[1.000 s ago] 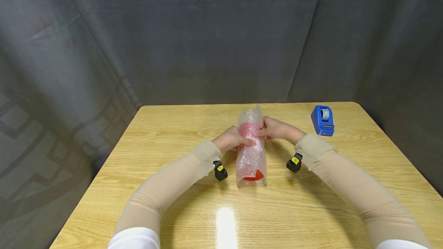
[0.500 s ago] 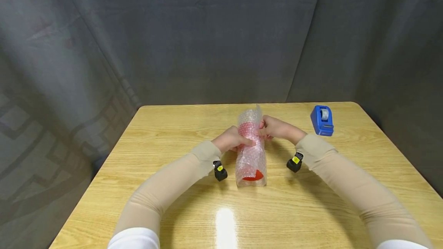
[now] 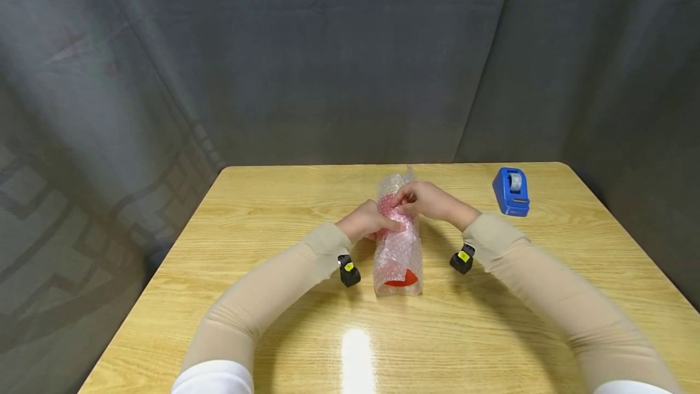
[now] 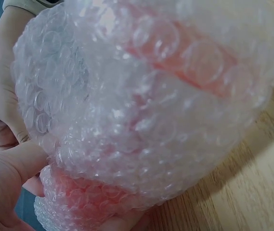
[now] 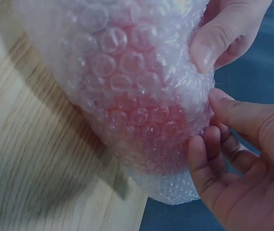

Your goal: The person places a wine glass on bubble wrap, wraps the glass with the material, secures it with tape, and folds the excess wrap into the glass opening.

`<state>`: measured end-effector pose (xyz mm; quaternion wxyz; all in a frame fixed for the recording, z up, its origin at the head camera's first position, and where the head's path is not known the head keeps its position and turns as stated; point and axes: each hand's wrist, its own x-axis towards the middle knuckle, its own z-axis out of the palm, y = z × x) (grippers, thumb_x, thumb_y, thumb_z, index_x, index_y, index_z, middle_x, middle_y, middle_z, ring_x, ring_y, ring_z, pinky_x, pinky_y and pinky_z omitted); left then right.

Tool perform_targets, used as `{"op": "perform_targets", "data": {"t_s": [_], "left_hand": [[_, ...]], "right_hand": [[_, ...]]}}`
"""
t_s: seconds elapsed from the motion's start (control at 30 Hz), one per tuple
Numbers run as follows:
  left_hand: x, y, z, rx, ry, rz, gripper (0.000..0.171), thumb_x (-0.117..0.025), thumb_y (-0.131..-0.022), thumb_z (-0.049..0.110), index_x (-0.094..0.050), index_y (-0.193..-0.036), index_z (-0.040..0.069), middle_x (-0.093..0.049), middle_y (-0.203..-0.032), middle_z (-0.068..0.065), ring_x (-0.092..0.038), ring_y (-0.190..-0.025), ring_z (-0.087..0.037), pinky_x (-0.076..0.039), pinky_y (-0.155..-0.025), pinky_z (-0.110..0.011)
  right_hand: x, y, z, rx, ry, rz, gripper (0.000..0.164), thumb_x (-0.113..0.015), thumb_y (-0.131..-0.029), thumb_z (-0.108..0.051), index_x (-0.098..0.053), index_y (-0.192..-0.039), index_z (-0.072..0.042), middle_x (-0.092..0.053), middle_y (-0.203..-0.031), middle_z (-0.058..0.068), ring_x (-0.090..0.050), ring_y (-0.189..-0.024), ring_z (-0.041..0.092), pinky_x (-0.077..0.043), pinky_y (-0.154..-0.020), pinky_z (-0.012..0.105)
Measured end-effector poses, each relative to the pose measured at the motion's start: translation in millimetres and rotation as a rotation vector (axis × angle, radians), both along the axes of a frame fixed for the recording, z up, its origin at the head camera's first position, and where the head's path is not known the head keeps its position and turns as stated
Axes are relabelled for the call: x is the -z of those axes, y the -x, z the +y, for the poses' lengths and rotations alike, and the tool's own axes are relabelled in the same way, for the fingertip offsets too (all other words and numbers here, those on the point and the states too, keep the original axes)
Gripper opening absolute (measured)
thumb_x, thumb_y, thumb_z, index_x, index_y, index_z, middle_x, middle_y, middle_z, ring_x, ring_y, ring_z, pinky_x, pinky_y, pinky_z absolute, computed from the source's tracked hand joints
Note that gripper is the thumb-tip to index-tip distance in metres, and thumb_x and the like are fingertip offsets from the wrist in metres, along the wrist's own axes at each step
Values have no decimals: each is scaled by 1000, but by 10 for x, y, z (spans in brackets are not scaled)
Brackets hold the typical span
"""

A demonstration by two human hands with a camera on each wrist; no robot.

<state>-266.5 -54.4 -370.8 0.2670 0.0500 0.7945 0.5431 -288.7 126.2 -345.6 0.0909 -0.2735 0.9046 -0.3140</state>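
A long roll of bubble wrap lies on the wooden table, its length running away from me. Something red shows at its near end and as a pink band further up; the wrap hides its kind. My left hand grips the roll from the left, thumb across the top and fingertips underneath. From the right, my right hand reaches onto the upper part of the roll, thumb and curled fingers pinching at the wrap. In the right wrist view, the right fingertips meet the wrap just beside the left thumb.
A blue tape dispenser with a roll of tape stands at the back right of the wooden table. Grey curtains hang behind the table and along its sides.
My right hand has shifted left from the roll's right side onto its top. The left hand keeps its grip, and the roll stays almost where it was.
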Motion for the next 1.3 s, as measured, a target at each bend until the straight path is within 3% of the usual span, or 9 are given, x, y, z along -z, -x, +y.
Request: {"op": "perform_targets", "data": {"t_s": [0.2,0.4,0.57,0.73,0.9,1.13,1.3], "left_hand": [[-14,-6,1,2,2,3,41,-76,-83,12,-53,-115,1,-60,-95,-6,-57,-74,-14,-51,-59,-24],[-22,-7,-9,13,-19,4,42,-76,-83,12,-54,-118,2,-62,-97,-6,-59,-77,-14,-53,-61,-25],[-14,1,-10,13,-18,8,41,-76,-83,13,-56,-117,2,-63,-103,-8,-60,-83,-15,-55,-65,-27],[-10,4,-12,6,-9,9,43,-76,-83,13,-53,-118,1,-60,-99,-6,-58,-77,-15,-52,-61,-25],[1,11,-14,6,2,9,44,-76,-83,13,-52,-119,2,-57,-96,-5,-55,-73,-15,-50,-59,-25],[-10,3,-11,11,-7,10,44,-76,-83,12,-54,-119,2,-61,-100,-7,-59,-78,-15,-52,-62,-25],[8,17,-7,8,8,14,46,-77,-82,14,-54,-120,3,-61,-103,-7,-59,-81,-16,-53,-65,-26]], "right_hand": [[-23,-4,5,-38,-30,37,15,-66,-88,-2,-72,-102,-3,-66,-94,9,-59,-84,18,-52,-77,33],[-31,-17,12,-150,-71,190,18,-67,-88,-1,-73,-104,-5,-64,-105,8,-61,-101,26,-53,-90,43],[-12,-23,23,-262,-87,299,20,-65,-86,5,-73,-102,-4,-67,-106,8,-63,-104,28,-52,-94,44],[-3,-19,21,-321,-130,373,20,-63,-86,6,-73,-101,-4,-67,-105,8,-62,-105,28,-51,-95,43],[-19,-30,39,-346,-182,380,22,-64,-88,3,-73,-106,-6,-67,-109,8,-61,-107,27,-51,-96,42],[-47,-24,95,-363,-134,326,23,-61,-88,7,-71,-106,-3,-70,-109,10,-63,-108,28,-52,-94,42],[-36,-25,109,-388,-175,343,25,-61,-89,7,-71,-109,-3,-68,-113,11,-62,-110,29,-51,-96,43]]}}
